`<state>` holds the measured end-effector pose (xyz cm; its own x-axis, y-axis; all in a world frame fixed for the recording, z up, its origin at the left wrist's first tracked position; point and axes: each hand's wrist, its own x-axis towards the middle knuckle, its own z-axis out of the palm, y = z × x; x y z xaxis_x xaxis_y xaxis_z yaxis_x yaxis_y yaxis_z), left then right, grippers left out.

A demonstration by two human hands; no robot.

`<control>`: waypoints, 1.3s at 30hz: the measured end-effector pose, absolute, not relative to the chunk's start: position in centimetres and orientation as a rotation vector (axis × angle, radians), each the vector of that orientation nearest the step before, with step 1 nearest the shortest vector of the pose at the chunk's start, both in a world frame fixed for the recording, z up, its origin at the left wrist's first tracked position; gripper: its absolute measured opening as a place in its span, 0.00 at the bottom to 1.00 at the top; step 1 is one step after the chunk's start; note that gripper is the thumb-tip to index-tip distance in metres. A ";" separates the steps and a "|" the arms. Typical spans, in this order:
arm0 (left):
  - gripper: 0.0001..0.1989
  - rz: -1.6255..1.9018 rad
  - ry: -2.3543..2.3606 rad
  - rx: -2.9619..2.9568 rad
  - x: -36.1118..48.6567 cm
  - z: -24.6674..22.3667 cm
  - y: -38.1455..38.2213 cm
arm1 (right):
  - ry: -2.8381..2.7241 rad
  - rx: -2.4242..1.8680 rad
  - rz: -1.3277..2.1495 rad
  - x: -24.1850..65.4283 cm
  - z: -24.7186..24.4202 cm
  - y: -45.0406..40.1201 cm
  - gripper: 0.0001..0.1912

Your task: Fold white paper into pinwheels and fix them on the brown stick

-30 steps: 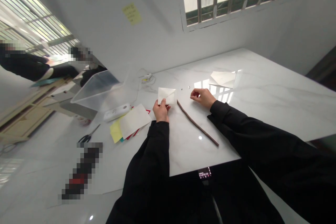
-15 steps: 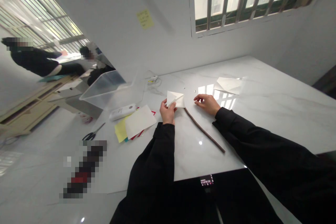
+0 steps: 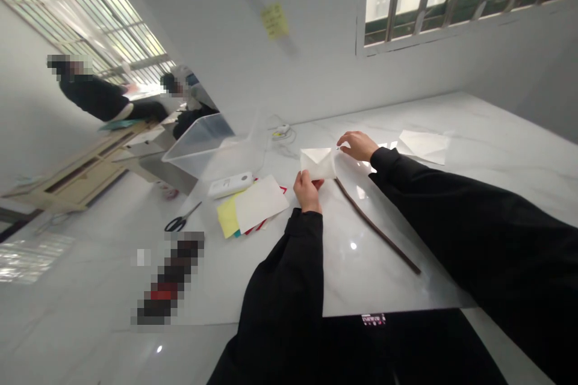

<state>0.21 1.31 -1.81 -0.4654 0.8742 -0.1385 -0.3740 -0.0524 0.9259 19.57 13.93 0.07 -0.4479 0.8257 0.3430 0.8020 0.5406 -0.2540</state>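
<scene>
A small white paper envelope (image 3: pixel 317 163) is pinched at its lower edge by my left hand (image 3: pixel 307 191), with its pointed flap facing up. To the right, over the tabletop, my right hand (image 3: pixel 359 146) has its fingertips close together beside a tiny shiny bit on the table; whether they grip it is too small to tell. A thin brown stick (image 3: pixel 377 228) runs from near the envelope's lower right corner toward the table's front edge. A folded white sheet (image 3: pixel 424 145) lies beyond my right hand.
Left of my left hand are stacked coloured papers (image 3: pixel 259 204), a white device (image 3: pixel 231 184), black scissors (image 3: pixel 183 218) and a clear plastic bin (image 3: pixel 203 144). A cable (image 3: pixel 283 130) lies by the wall. Two people sit in the left background.
My right hand has reached farther away, toward the tiny shiny bit. The envelope has turned in my left hand and its flap shows more plainly. The whole view has shifted.
</scene>
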 end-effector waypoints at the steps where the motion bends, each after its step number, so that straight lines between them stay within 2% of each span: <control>1: 0.08 1.688 1.260 0.598 0.2 -1.9 1.3 | -2.385 -1.308 0.087 19.2 0.1 15.0 0.14; 7: 0.09 1.695 1.257 0.609 -0.1 -2.8 1.7 | -2.439 -1.370 0.090 17.7 -0.7 16.5 0.15; 16: 0.16 1.688 1.247 0.732 0.6 -2.5 1.2 | -2.523 -1.367 0.023 20.8 -0.8 10.1 0.15; 20: 0.23 1.595 1.390 0.976 0.6 -1.8 0.6 | -2.088 -1.328 0.111 22.8 -0.7 5.2 0.11; 23: 0.26 1.515 1.576 1.316 0.7 -1.3 -0.1 | -1.712 -1.221 0.119 23.5 -0.7 1.7 0.12; 28: 0.39 1.465 1.570 1.659 1.7 -0.7 -1.6 | -1.706 -1.025 0.064 22.0 0.2 -1.5 0.08; 33: 0.35 1.474 1.466 1.705 2.1 -0.4 -2.2 | -1.902 -0.956 0.071 20.4 -0.4 -1.5 0.05; 39: 0.31 1.501 1.337 1.468 1.6 -0.4 -1.4 | -1.904 -1.124 0.182 21.0 -2.1 -0.4 0.13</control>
<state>1.59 -1.37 -0.44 -0.1703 0.9346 0.3122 0.2020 -0.2770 0.9394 20.99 -0.42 -2.06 -0.1914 0.7627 0.6178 0.6316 0.5775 -0.5173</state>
